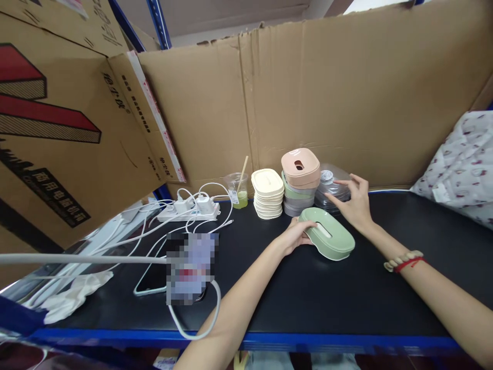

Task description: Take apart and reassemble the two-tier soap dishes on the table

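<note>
My left hand [295, 237] grips a pale green tissue box cover [335, 239] by its left end, thumb on top near the slot. The cover is oval, tilted, and has a long slot with something white showing in it. My right hand [356, 203] has its thumb and index finger apart at clear plastic domes [335, 180]; contact is hard to tell. Beside them stands a stack of similar covers, a pink one [301, 167] on top and green and grey ones [295, 208] below. A stack of cream lids [267, 192] is to its left.
A plastic cup [239, 192] with green liquid and a stick stands by the white power strip [188, 209]. Cables cross the left side over phones [152, 275]. Cardboard [327, 92] walls the back; a patterned quilted bag [462, 164] sits right. A blue edge [327, 340] borders the front.
</note>
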The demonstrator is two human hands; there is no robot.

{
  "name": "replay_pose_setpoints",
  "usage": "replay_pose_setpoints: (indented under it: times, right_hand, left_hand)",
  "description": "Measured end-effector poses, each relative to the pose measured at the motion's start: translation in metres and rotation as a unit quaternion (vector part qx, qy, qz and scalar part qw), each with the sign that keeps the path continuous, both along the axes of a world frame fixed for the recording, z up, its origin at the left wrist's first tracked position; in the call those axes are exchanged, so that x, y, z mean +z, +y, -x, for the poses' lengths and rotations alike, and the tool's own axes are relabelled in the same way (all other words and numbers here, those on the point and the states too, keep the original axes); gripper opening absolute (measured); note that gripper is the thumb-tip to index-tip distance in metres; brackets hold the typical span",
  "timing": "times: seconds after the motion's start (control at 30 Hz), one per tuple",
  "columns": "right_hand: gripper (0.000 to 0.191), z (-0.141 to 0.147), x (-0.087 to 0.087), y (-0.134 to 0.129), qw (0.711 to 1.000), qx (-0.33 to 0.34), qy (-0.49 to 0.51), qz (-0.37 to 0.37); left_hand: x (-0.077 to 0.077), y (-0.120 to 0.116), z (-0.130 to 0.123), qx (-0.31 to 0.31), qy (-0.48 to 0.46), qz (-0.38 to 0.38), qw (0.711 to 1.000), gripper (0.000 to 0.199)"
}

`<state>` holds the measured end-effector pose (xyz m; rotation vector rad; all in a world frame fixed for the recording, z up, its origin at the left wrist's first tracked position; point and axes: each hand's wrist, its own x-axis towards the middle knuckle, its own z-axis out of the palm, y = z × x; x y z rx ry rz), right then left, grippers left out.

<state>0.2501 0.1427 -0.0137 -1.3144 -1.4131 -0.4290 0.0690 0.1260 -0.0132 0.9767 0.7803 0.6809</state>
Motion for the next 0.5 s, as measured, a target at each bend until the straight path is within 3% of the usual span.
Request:
replay_pose_setpoints:
  times: [0.13, 0.3, 0.37, 0.5]
  right_hand:
    - [0.041, 0.004, 0.01, -0.01, 0.999, -0.006, 0.003, -0.033]
    - [0.045, 0.007, 0.031, -0.032, 0.993, -0.06, 0.038, -0.093]
    - [0.047, 0.007, 0.036, -0.039, 0.99, -0.05, 0.066, -0.113]
    - [0.045, 0.002, 0.037, -0.046, 0.983, -0.015, 0.126, -0.129]
  left_hand:
    - [-0.001, -0.002, 0.0, 0.016, -0.012, -0.007, 1.0, 0.056]
    - [0.001, -0.006, 0.0, 0.028, -0.023, -0.005, 0.999, 0.018]
    - [0.002, -0.008, -0.002, 0.025, -0.02, -0.009, 0.999, 0.015]
    - [0.003, -0.012, -0.006, 0.104, 0.117, -0.06, 0.986, 0.015]
